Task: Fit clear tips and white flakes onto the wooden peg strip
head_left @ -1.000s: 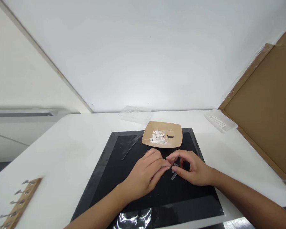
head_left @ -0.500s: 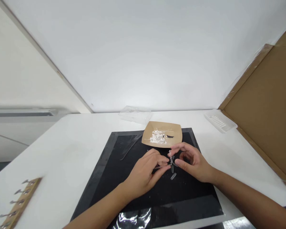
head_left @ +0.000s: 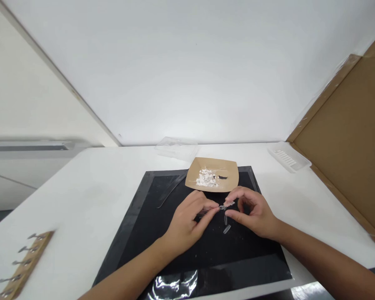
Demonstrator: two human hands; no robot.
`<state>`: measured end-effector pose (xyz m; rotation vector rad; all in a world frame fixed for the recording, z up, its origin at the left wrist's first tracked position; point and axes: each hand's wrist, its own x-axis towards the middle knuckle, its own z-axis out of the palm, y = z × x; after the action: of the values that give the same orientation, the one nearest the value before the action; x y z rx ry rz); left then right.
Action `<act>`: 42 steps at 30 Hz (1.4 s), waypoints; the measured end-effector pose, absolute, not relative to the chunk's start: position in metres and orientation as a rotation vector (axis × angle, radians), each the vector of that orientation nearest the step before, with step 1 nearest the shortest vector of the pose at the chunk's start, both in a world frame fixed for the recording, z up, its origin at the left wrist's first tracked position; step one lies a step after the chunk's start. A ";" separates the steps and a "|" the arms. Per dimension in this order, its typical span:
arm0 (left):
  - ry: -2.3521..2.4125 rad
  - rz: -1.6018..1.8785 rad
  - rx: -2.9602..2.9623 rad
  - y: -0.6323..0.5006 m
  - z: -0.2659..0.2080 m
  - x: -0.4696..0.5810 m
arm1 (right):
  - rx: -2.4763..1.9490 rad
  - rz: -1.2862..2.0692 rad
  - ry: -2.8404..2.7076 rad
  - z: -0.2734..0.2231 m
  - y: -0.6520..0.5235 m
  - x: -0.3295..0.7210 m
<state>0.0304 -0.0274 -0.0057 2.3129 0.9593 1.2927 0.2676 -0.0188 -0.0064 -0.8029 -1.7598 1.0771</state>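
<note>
My left hand [head_left: 190, 221] is closed in a pinch, thumb against forefinger, on a cluster of small clear plastic nail tips [head_left: 222, 207]. Facing it from the right, my right hand [head_left: 253, 212] has its forefinger and thumb on the other end of the same cluster. The fingers partly cover the pieces, so their joins cannot be made out. Just below the fingertips, one loose clear nail tip [head_left: 226, 229] lies on the black mat [head_left: 162, 233]. Another hangs or lies under the right thumb.
Behind my hands, a brown paper tray [head_left: 231, 166] holds small white bits and a dark scrap. Tweezers [head_left: 168, 195] lie left of it. A clear bag [head_left: 176, 148], a plastic tray [head_left: 293, 164] with white pieces, and a wooden strip [head_left: 34, 254] with metal stands surround the mat.
The clear cluster has tilted from upright to nearly level between my hands. My left fingertips have shifted slightly up and left, and the right forefinger and thumb have closed in on the cluster.
</note>
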 end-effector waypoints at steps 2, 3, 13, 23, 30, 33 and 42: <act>0.951 1.294 2.311 -0.028 -0.006 0.031 | -0.840 1.051 -1.736 -0.007 -0.019 0.265; 0.945 1.294 2.307 -0.028 -0.006 0.032 | -0.849 1.029 -1.727 -0.008 -0.019 0.264; 0.964 1.212 2.117 -0.030 -0.003 0.034 | -0.737 0.625 -1.794 -0.006 -0.021 0.258; 1.058 1.190 1.952 -0.035 0.000 0.040 | -0.633 0.169 -1.906 -0.004 -0.019 0.255; 1.201 1.300 1.834 -0.027 -0.007 0.033 | -0.754 0.251 -1.834 -0.001 -0.015 0.262; 1.219 1.292 1.841 -0.026 -0.010 0.033 | -0.846 0.226 -1.826 -0.003 -0.009 0.268; 1.265 1.282 1.743 -0.026 -0.018 0.035 | -1.044 0.273 -1.848 -0.012 0.015 0.273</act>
<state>0.0353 -0.0260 -0.0179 1.7432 1.2652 1.2821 0.2731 0.0147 -0.0116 -1.0436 -1.8481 0.2733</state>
